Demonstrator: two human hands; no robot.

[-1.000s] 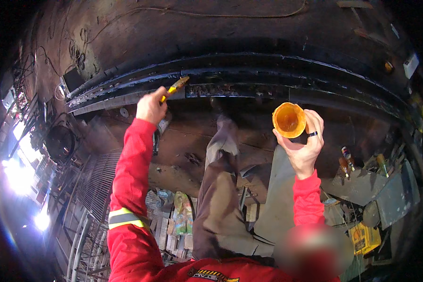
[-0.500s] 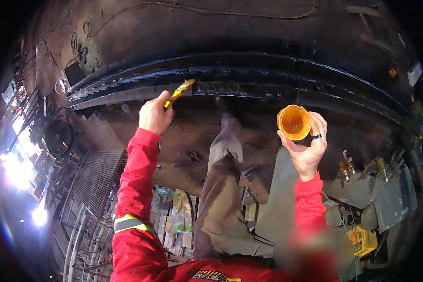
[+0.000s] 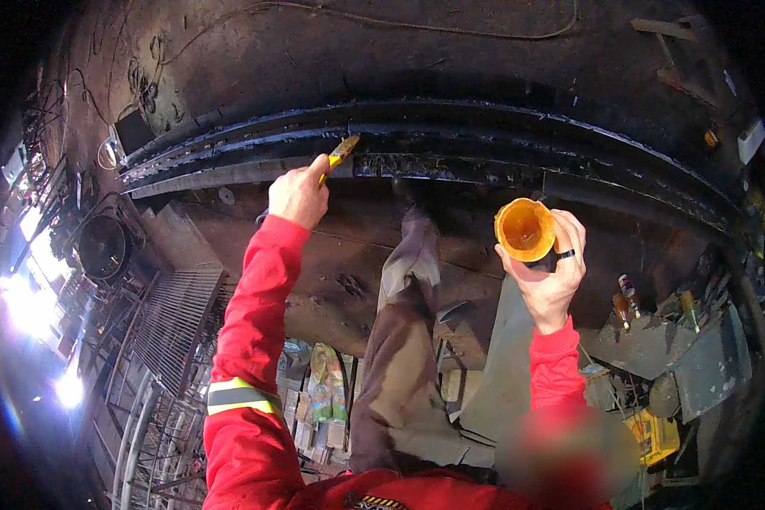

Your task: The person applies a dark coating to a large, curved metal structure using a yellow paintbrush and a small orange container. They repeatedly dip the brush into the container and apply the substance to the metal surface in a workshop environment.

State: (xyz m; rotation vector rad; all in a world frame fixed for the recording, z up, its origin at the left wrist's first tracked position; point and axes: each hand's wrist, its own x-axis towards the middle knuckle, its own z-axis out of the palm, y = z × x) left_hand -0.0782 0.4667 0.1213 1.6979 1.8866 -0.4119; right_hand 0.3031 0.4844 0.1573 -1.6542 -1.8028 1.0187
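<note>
My left hand (image 3: 299,197) is closed round the yellow handle of a paintbrush (image 3: 343,151). The bristles are at the near edge of a long dark metal beam (image 3: 450,136) that runs across the view; whether they touch it I cannot tell. In my right hand (image 3: 554,276) is a small orange-yellow cup (image 3: 525,229), gripped from its right side with thumb and fingers. Its open mouth faces up, and the inside is coated orange, with something wet-looking at the bottom. The cup is held well to the right of the brush, on the near side of the beam.
A metal grating (image 3: 177,327) and pipes lie at the left, beside a round dark bucket-like container (image 3: 104,246). Several bottles (image 3: 627,289) stand at the right near metal plates and a yellow case (image 3: 654,438). A cable (image 3: 416,25) crosses the far floor.
My left hand and the brush have moved a little to the right and farther out along the beam. The cup in my right hand has shifted slightly left and nearer.
</note>
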